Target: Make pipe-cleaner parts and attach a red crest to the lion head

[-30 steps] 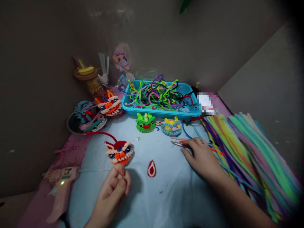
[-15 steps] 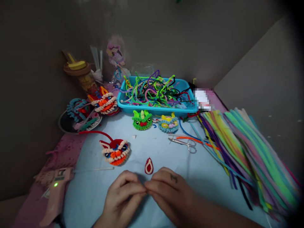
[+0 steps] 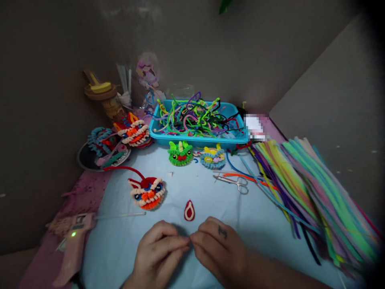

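My left hand (image 3: 164, 251) and my right hand (image 3: 215, 247) meet fingertip to fingertip low in the head view, over the pale blue work surface (image 3: 120, 241). Both are closed in a pinch; whatever sits between the fingertips is hidden or too small to make out. Just beyond them lies a dark red teardrop piece (image 3: 189, 210) with a cream outline inside it. To its left rests a red, cream and orange lion head made of pipe cleaners (image 3: 147, 193), a long red stem trailing from its top.
A pink glue gun (image 3: 75, 249) with a green light lies at left. Scissors (image 3: 233, 182) and a spread of pipe cleaners (image 3: 315, 192) are at right. A blue tray (image 3: 198, 140) of tangled pipe cleaners stands behind a green head (image 3: 180, 154) and a blue-yellow head (image 3: 213, 157).
My hands have shifted slightly to the right and down in the picture, still pinched together. The whole view has moved a little; the items on the surface look unchanged.
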`<state>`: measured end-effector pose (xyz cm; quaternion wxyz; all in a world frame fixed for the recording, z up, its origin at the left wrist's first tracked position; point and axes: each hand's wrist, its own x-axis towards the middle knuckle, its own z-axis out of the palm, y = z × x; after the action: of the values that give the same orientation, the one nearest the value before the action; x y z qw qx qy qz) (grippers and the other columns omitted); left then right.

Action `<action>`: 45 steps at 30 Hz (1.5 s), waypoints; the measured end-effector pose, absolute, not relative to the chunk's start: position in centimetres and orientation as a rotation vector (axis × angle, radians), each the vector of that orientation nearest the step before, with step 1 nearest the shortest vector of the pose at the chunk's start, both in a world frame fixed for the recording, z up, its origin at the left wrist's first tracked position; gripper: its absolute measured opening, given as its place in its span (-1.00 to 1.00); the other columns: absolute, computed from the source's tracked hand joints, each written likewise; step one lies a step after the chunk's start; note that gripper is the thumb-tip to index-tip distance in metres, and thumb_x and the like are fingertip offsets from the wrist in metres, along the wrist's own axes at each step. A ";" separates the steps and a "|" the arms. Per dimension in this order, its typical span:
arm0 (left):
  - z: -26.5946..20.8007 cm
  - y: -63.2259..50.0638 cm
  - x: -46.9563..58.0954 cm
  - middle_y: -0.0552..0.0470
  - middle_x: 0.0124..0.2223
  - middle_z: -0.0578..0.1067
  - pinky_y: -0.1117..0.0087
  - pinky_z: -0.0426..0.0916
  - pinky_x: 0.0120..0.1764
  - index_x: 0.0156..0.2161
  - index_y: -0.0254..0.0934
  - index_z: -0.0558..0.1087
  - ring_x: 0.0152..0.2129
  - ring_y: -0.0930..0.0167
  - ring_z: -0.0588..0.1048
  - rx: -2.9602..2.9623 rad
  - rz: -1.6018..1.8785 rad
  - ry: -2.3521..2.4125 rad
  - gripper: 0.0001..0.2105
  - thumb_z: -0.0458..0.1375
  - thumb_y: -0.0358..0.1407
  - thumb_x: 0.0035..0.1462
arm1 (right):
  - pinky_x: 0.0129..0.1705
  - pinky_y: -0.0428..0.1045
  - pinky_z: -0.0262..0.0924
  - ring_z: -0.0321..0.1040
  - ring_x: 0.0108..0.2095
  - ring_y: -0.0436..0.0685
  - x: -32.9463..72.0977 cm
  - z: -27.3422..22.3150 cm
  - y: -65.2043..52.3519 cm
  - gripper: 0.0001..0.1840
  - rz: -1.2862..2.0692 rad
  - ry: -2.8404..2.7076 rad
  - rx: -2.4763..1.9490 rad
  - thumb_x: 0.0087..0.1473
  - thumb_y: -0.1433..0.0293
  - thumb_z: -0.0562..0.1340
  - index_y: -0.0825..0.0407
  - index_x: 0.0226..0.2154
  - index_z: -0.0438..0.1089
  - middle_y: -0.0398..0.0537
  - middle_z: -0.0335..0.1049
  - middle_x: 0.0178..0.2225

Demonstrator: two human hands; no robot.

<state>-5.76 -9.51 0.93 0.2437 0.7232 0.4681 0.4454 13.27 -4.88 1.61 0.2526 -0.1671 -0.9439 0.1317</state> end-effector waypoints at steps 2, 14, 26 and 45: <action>1.0 -9.5 -5.7 0.08 -0.44 0.41 0.56 0.37 -0.52 -0.21 -0.22 0.47 -0.55 0.53 0.42 2.002 1.227 1.264 -0.81 0.13 -0.49 0.08 | -0.36 0.01 0.20 0.26 -0.40 0.07 13.2 1.1 -5.1 -0.85 0.437 -2.479 -0.532 0.14 0.57 0.09 0.03 -0.35 0.29 -0.07 0.37 -0.41; 0.7 -10.6 -6.2 0.03 -0.38 0.44 0.48 0.40 -0.44 -0.18 -0.24 0.39 -0.45 0.46 0.45 2.012 1.255 1.384 -0.82 0.10 -0.47 0.09 | -0.35 -0.08 0.16 0.26 -0.41 0.03 14.0 1.5 -2.8 -0.86 0.719 -2.072 -1.045 0.05 0.55 0.08 0.00 -0.43 0.25 -0.13 0.29 -0.47; -0.2 -10.2 -4.4 -0.11 -0.18 0.56 0.34 0.40 -0.43 -0.29 -0.31 0.40 -0.43 0.34 0.44 2.476 0.952 1.472 -0.93 0.11 -0.38 0.09 | -0.14 0.08 0.18 0.22 -0.25 0.12 13.5 -0.8 -1.5 -0.64 0.738 -2.319 -0.797 -0.12 0.72 0.01 -0.01 -0.31 0.16 -0.06 0.39 -0.27; -0.8 -10.3 -3.9 0.01 -0.07 0.54 0.33 0.36 -0.47 -0.43 -0.29 0.43 -0.44 0.34 0.37 2.493 0.916 1.575 -0.88 0.13 -0.31 0.10 | -0.13 0.10 0.19 0.26 -0.17 0.12 13.3 -1.3 -1.7 -0.62 0.765 -2.262 -0.765 -0.10 0.74 -0.01 0.02 -0.27 0.15 0.01 0.40 -0.21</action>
<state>-3.90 -10.26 -0.82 0.0269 0.8071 0.5098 0.2966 13.28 -1.70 -1.31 0.3117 -0.2901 -0.8571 0.2900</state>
